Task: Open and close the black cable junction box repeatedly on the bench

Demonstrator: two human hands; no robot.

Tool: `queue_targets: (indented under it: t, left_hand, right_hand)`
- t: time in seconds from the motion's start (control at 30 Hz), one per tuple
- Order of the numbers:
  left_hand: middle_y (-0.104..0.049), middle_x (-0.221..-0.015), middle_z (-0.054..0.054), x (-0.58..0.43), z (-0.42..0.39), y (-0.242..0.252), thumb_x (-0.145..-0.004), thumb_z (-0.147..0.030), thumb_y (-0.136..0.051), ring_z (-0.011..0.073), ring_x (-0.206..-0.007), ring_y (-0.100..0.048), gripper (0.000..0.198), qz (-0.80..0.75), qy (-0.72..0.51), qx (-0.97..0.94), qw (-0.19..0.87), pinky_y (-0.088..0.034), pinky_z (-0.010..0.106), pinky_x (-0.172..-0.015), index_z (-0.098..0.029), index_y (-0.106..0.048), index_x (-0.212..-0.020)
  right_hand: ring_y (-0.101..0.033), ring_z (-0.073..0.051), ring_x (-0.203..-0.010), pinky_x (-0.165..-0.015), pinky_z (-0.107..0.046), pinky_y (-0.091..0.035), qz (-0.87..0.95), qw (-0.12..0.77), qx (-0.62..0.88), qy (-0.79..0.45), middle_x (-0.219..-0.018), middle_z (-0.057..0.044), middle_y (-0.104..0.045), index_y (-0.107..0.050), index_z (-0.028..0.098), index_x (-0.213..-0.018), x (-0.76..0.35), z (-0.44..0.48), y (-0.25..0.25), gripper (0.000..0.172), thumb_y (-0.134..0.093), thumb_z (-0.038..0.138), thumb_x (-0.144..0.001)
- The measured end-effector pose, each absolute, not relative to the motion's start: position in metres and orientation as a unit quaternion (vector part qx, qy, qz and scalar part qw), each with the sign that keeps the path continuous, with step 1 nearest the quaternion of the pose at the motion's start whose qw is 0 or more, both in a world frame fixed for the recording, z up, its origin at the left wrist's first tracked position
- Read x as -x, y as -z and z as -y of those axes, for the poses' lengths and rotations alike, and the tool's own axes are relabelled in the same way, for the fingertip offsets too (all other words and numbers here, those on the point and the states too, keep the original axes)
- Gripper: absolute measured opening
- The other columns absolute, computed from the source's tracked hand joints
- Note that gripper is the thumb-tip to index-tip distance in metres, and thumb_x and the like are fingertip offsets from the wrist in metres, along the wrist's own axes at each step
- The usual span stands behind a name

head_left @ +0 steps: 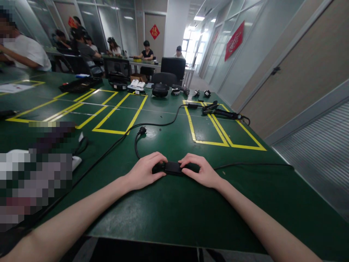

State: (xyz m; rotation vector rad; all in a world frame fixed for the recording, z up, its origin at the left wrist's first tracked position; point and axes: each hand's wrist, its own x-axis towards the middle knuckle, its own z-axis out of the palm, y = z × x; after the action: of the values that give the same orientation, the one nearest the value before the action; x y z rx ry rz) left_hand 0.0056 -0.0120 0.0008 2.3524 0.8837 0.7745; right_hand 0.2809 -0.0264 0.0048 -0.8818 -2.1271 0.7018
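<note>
A black power adapter (172, 168) lies on the green table between my hands. My left hand (147, 169) grips its left end, thumb below and fingers above. At the opposite end, the thumb and fingers of my right hand (200, 169) close on the adapter. From behind my left hand a short black cord curves up to a plug (142, 131) resting on the tabletop. Another thin black cable (251, 164) runs from my right hand toward the table's right edge.
Yellow tape rectangles (211, 143) mark the table (152, 214). A long black cable (106, 152) crosses on the left. Black equipment (222, 111) lies at the right. A black tray (80, 85) and a black case (160, 90) stand along the far side. People sit beyond; part of the left is pixelated.
</note>
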Motion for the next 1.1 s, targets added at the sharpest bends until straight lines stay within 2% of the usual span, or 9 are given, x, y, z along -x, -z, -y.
queue_targets:
  t: [0.07,0.17,0.3,0.43,0.6,0.77,0.97,1.03,1.1]
  left_hand:
    - [-0.069,-0.114,0.006,-0.006,0.012,-0.001,-0.086,-0.016,-0.073,0.0219,-0.104,-0.069,0.024,-0.312,-0.288,-0.869,0.255,-0.058,0.036,-0.093,-0.022,-0.064,-0.107]
    - [-0.068,-0.115,0.006,-0.007,0.012,-0.002,-0.086,-0.016,-0.074,0.0216,-0.104,-0.069,0.023,-0.305,-0.296,-0.867,0.259,-0.057,0.035,-0.092,-0.022,-0.064,-0.106]
    - [-0.068,-0.114,0.006,-0.007,0.012,-0.002,-0.086,-0.015,-0.074,0.0215,-0.103,-0.068,0.022,-0.304,-0.3,-0.867,0.257,-0.057,0.035,-0.092,-0.022,-0.064,-0.105]
    - [-0.068,-0.118,0.006,-0.006,0.013,0.0,-0.086,-0.015,-0.072,0.0225,-0.107,-0.068,0.03,-0.305,-0.288,-0.874,0.246,-0.057,0.036,-0.094,-0.022,-0.064,-0.114]
    - [-0.069,-0.124,0.008,-0.007,0.013,0.001,-0.09,-0.017,-0.069,0.0259,-0.115,-0.066,0.028,-0.292,-0.251,-0.896,0.22,-0.054,0.042,-0.1,-0.022,-0.062,-0.117]
    - [-0.072,-0.108,0.007,-0.01,0.015,0.0,-0.085,-0.024,-0.076,0.0256,-0.1,-0.067,0.027,-0.299,-0.233,-0.906,0.189,-0.053,0.037,-0.086,-0.019,-0.061,-0.108]
    - [-0.069,-0.089,0.004,-0.011,0.02,-0.001,-0.088,-0.034,-0.069,0.0222,-0.084,-0.066,0.023,-0.271,-0.217,-0.933,0.097,-0.048,0.035,-0.079,-0.018,-0.064,-0.104]
    - [-0.069,-0.086,0.004,-0.011,0.02,-0.001,-0.09,-0.037,-0.066,0.0215,-0.08,-0.065,0.023,-0.269,-0.217,-0.935,0.084,-0.047,0.034,-0.078,-0.018,-0.064,-0.103]
    - [-0.069,-0.085,0.004,-0.01,0.019,-0.002,-0.091,-0.04,-0.065,0.0211,-0.079,-0.065,0.025,-0.27,-0.218,-0.934,0.082,-0.048,0.034,-0.079,-0.018,-0.065,-0.103]
  right_hand:
    - [-0.075,-0.024,-0.096,-0.088,-0.042,-0.059,0.829,0.36,0.335,-0.268,-0.097,-0.009,-0.075,-0.071,0.021,-0.093,-0.281,0.027,-0.005,0.008,-0.07,0.028,-0.095]
    - [-0.075,-0.025,-0.097,-0.088,-0.041,-0.059,0.834,0.352,0.334,-0.262,-0.099,-0.009,-0.074,-0.07,0.022,-0.095,-0.281,0.027,-0.003,0.008,-0.074,0.028,-0.091]
    - [-0.073,-0.024,-0.1,-0.087,-0.04,-0.059,0.851,0.334,0.327,-0.239,-0.104,-0.009,-0.072,-0.067,0.021,-0.095,-0.282,0.028,-0.001,0.017,-0.08,0.025,-0.085]
    - [-0.071,-0.023,-0.098,-0.082,-0.036,-0.058,0.872,0.306,0.324,-0.203,-0.108,-0.009,-0.068,-0.063,0.022,-0.099,-0.279,0.028,0.0,0.028,-0.083,0.023,-0.08]
    - [-0.071,-0.023,-0.093,-0.078,-0.035,-0.056,0.887,0.286,0.33,-0.152,-0.107,-0.009,-0.072,-0.06,0.022,-0.097,-0.276,0.028,0.0,0.019,-0.075,0.021,-0.085]
    - [-0.072,-0.024,-0.096,-0.085,-0.038,-0.055,0.895,0.277,0.32,-0.142,-0.109,-0.01,-0.075,-0.062,0.023,-0.103,-0.277,0.031,-0.004,0.02,-0.072,0.023,-0.085]
    - [-0.068,-0.023,-0.089,-0.079,-0.035,-0.054,0.909,0.239,0.308,-0.146,-0.1,-0.009,-0.073,-0.063,0.019,-0.111,-0.271,0.035,-0.01,0.032,-0.076,0.028,-0.083]
    - [-0.068,-0.024,-0.09,-0.078,-0.036,-0.053,0.92,0.215,0.303,-0.125,-0.1,-0.009,-0.073,-0.064,0.018,-0.116,-0.269,0.035,-0.01,0.034,-0.075,0.032,-0.087]
    - [-0.068,-0.024,-0.09,-0.078,-0.036,-0.052,0.928,0.198,0.299,-0.104,-0.1,-0.01,-0.074,-0.065,0.017,-0.119,-0.268,0.034,-0.009,0.027,-0.067,0.031,-0.096]
